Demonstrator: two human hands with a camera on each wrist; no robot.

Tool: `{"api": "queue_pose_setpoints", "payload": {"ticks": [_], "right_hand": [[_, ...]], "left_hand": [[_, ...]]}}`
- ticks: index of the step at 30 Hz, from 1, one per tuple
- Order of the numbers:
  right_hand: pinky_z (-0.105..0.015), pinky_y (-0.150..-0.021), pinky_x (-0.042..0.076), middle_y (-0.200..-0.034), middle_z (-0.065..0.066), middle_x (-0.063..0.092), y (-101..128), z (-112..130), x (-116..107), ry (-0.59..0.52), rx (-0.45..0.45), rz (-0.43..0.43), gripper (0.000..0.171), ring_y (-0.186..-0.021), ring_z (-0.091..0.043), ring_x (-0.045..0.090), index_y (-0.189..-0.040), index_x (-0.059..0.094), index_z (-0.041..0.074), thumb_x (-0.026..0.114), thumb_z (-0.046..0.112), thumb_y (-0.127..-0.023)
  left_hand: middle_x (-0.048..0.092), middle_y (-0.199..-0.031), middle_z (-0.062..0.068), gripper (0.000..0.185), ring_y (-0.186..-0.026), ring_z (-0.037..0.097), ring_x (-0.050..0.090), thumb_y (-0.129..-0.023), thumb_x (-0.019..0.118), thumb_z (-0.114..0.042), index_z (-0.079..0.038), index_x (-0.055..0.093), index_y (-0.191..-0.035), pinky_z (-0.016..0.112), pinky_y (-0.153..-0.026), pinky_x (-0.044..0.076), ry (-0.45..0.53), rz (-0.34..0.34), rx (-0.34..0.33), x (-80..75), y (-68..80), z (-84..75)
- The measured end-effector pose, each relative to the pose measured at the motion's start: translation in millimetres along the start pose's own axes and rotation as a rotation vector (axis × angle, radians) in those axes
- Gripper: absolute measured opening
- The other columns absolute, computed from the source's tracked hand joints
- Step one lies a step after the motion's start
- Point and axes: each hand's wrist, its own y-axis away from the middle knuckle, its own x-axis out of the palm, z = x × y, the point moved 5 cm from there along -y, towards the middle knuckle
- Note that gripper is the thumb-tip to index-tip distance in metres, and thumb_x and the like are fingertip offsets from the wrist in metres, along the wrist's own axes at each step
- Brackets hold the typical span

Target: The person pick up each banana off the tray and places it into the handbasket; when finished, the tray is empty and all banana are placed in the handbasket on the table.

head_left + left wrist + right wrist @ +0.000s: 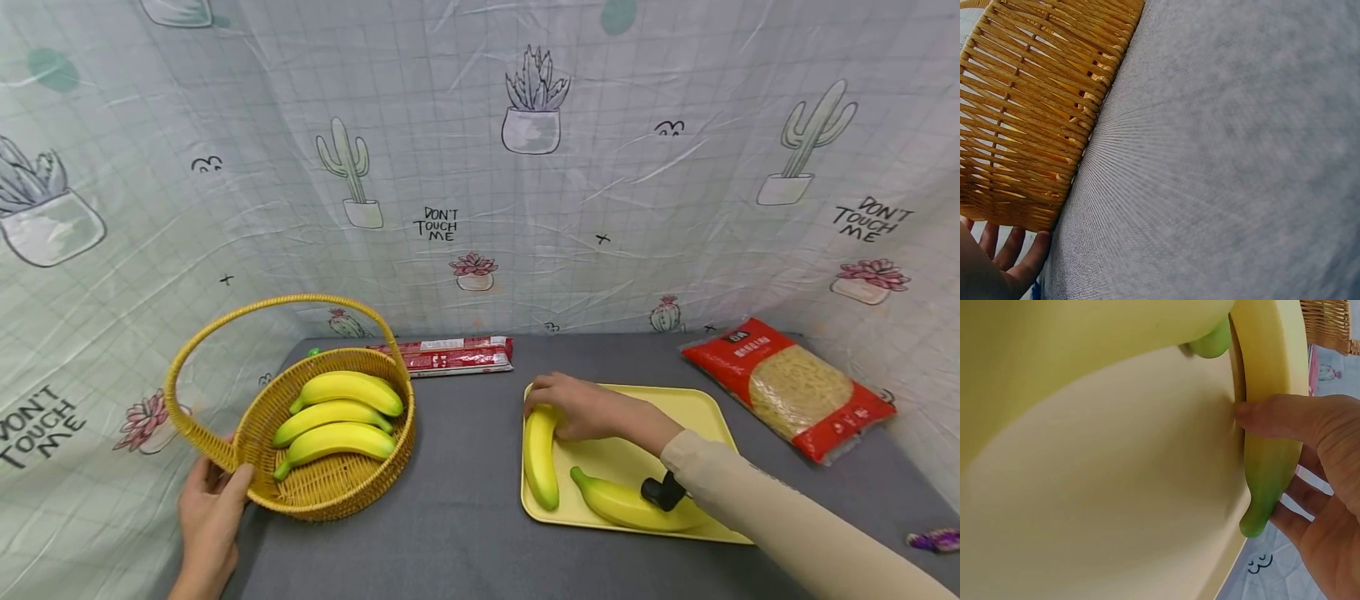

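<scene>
my right hand (581, 408) curls over the far end of a banana (540, 454) on the left edge of the tray (705, 408), thumb and fingers closing round it. the banana's long axis runs near to far, so my hand sits across it. a second banana (626, 504) lies nearer on the tray. my left hand (210, 512) rests flat and relaxed against the near wall of the basket (330, 487), well left, three bananas (337, 417) inside.

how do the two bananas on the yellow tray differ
The left banana lies lengthwise along the yellow tray's left edge, gripped by the right hand. The front banana lies crosswise near the front edge, untouched, partly hidden by the sleeve. Both are yellow with green tips.
</scene>
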Motion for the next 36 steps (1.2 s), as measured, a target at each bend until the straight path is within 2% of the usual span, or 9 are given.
{"api": "queue_pose_setpoints", "payload": {"ticks": [6,19,26,36], "right_hand": [[-0.046,-0.097,0.05,-0.124,-0.004,0.062,2,-2,-3,0.012,-0.016,0.007,0.048,-0.114,-0.026,0.058,-0.12,0.072,0.012,0.08,-0.006,-0.076],[-0.044,-0.095,0.052,-0.119,-0.001,0.064,9,-2,-14,-0.021,0.004,-0.017,0.043,-0.109,-0.02,0.06,-0.118,0.072,0.012,0.085,0.001,-0.079],[-0.043,-0.093,0.053,-0.118,0.002,0.063,12,1,-23,-0.038,0.016,-0.047,0.043,-0.106,-0.018,0.06,-0.119,0.072,0.015,0.086,0.002,-0.08],[-0.038,-0.088,0.054,-0.117,0.004,0.064,10,15,-35,-0.048,-0.033,-0.101,0.041,-0.101,-0.014,0.06,-0.123,0.072,0.014,0.087,0.008,-0.085]], "left_hand": [[0.054,-0.129,-0.003,0.054,-0.108,0.008,0.056,-0.101,0.063,-0.006,-0.015,0.054,-0.153,0.013,-0.069,0.051,0.028,0.013,0.007,-0.5,-0.5,0.9],[0.054,-0.129,-0.003,0.054,-0.11,0.008,0.056,-0.101,0.063,-0.003,-0.013,0.054,-0.153,0.013,-0.071,0.051,0.069,0.027,0.013,-1.0,1.4,0.9],[0.054,-0.13,-0.003,0.052,-0.11,0.009,0.055,-0.101,0.062,-0.005,-0.014,0.055,-0.152,0.013,-0.07,0.051,0.036,0.01,0.014,-0.6,0.4,-0.3],[0.052,-0.13,-0.001,0.052,-0.111,0.01,0.054,-0.101,0.062,-0.008,-0.015,0.053,-0.152,0.013,-0.069,0.051,-0.017,-0.002,0.008,0.3,1.4,-0.8]]}}
